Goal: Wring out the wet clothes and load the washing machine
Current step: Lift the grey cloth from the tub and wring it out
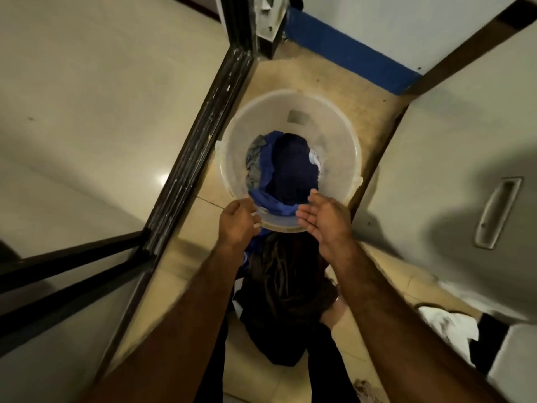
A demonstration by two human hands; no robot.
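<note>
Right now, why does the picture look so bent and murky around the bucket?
Head view: the wide-angle lens splays the dark door frame outward; dim light leaves the clothes in the translucent bucket nearly black; glare dots the glossy panel; a broad shadow falls beside the recessed handle; the left hand looks motion-blurred.

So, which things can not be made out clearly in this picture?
All in the head view:
1. Clothes deep in the bucket: hidden under the dark blue garment.
2. Fingers of the left hand: motion blur, so contact with the rim is unclear.
3. Dark pile on the floor: in shadow, its contents unclear.
4. White cloth: crumpled, too small to identify.
</note>
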